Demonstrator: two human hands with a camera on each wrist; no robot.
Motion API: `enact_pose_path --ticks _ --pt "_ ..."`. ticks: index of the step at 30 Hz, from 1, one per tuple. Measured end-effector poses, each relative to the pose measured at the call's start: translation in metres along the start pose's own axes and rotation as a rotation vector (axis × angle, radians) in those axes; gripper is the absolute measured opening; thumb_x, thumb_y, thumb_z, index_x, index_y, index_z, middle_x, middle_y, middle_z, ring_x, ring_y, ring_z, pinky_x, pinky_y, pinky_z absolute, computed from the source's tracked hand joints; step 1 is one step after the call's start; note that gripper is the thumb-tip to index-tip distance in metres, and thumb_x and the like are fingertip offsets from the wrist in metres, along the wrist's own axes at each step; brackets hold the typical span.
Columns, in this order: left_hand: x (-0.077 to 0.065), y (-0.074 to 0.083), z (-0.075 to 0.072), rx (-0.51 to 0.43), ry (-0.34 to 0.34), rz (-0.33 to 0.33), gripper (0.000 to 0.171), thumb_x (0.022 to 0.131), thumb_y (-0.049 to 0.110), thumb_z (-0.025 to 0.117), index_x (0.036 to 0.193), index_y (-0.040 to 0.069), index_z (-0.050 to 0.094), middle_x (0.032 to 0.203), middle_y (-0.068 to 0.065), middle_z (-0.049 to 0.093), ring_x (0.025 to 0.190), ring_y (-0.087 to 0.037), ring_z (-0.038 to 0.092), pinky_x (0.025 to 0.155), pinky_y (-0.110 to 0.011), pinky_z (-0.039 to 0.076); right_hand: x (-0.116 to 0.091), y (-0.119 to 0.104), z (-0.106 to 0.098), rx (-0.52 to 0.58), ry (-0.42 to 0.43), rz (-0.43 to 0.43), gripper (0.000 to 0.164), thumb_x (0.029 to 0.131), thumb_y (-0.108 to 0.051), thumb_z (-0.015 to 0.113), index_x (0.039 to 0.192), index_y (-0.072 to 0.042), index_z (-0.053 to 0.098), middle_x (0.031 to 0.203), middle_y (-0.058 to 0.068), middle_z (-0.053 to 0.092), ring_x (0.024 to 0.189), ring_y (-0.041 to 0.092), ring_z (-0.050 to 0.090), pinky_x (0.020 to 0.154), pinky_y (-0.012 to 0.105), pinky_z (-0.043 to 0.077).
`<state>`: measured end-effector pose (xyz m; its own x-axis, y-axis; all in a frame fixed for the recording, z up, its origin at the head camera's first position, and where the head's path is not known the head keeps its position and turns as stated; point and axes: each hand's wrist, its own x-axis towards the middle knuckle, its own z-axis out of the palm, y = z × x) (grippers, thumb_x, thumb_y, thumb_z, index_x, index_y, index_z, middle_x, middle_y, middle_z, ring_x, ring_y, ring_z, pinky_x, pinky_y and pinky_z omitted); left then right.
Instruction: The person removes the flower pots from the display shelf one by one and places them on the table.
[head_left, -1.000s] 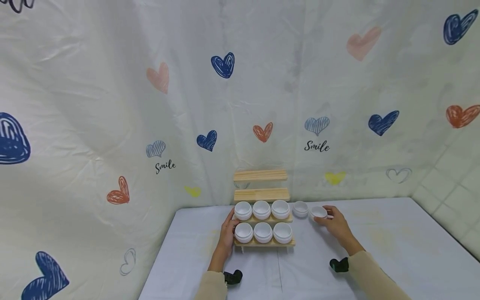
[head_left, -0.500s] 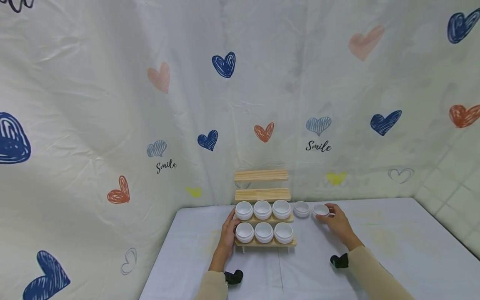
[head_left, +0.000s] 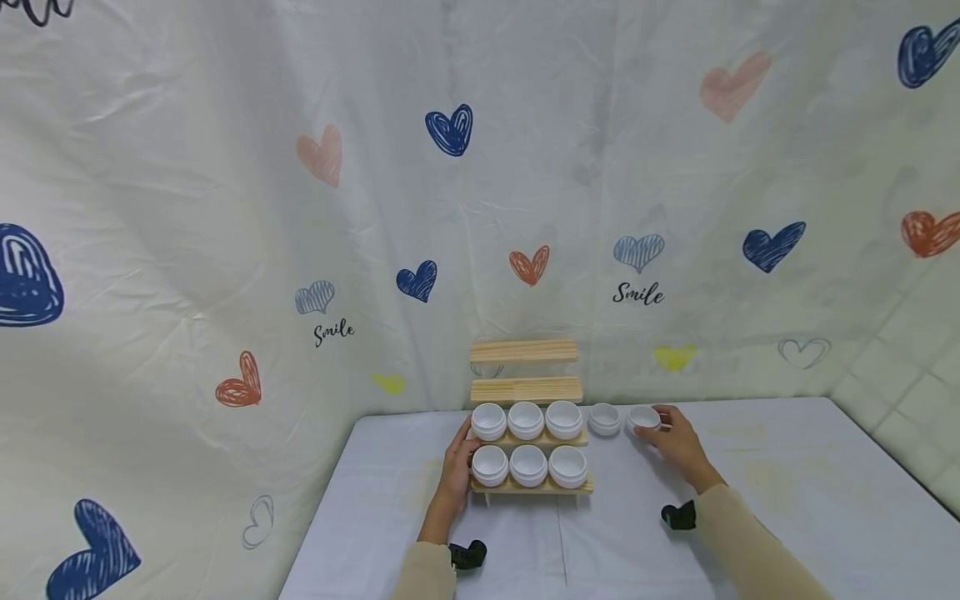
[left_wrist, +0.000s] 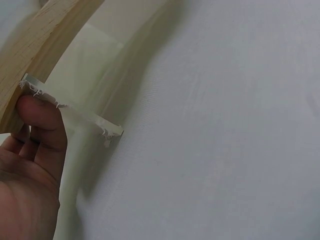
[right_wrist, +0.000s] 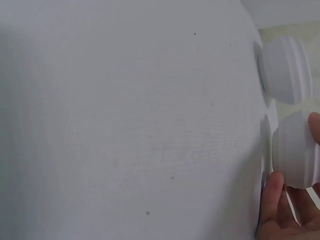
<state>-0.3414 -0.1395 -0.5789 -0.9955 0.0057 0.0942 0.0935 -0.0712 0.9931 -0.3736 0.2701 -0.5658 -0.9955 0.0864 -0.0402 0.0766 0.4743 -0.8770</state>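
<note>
My left hand (head_left: 453, 471) grips the left side of a tiered wooden shelf rack (head_left: 525, 389). In the left wrist view its thumb presses by a wooden board (left_wrist: 50, 45), with the other fingers partly hidden behind. Two rows of white bowls (head_left: 528, 465) stand on the rack's lower tiers, and the two upper boards bear nothing. To the right, my right hand (head_left: 678, 450) holds a white ridged bowl (head_left: 642, 417) between thumb and fingers, upright at the table's back. A matching bowl (head_left: 603, 420) sits just left of it, close to the rack; both bowls (right_wrist: 285, 72) show in the right wrist view.
A white cloth covers the table (head_left: 765, 500). Right behind the rack hangs a pale curtain (head_left: 570, 183) printed with hearts. The table's back edge runs close behind the two loose bowls.
The bowl in my right hand has shifted slightly right and back, widening the gap to its neighbour a little. The left hand stays on the rack. The head view has turned slightly.
</note>
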Motion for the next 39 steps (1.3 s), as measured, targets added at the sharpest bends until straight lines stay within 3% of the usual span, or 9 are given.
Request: enact_pose_path --ticks 5,39 --pt "0.001 0.000 0.001 0.002 0.006 0.009 0.062 0.098 0.015 0.046 0.159 0.020 0.039 0.163 -0.010 0.039 0.154 -0.030 0.027 0.124 -0.052 0.017 0.004 0.002 -0.002 0.009 -0.029 0.008 0.087 0.095 -0.038 0.071 0.155 0.005 0.025 0.156 0.036 0.031 0.141 0.051 0.037 0.110 0.057 0.042" --pt "0.000 0.000 0.000 0.020 -0.008 0.002 0.063 0.098 0.018 0.045 0.161 0.019 0.035 0.165 -0.008 0.037 0.154 -0.030 0.026 0.124 -0.054 0.019 0.014 0.005 -0.002 -0.050 -0.044 0.030 0.087 0.094 -0.036 0.073 0.157 0.001 0.026 0.153 0.038 0.035 0.138 0.049 0.042 0.097 0.047 0.053"
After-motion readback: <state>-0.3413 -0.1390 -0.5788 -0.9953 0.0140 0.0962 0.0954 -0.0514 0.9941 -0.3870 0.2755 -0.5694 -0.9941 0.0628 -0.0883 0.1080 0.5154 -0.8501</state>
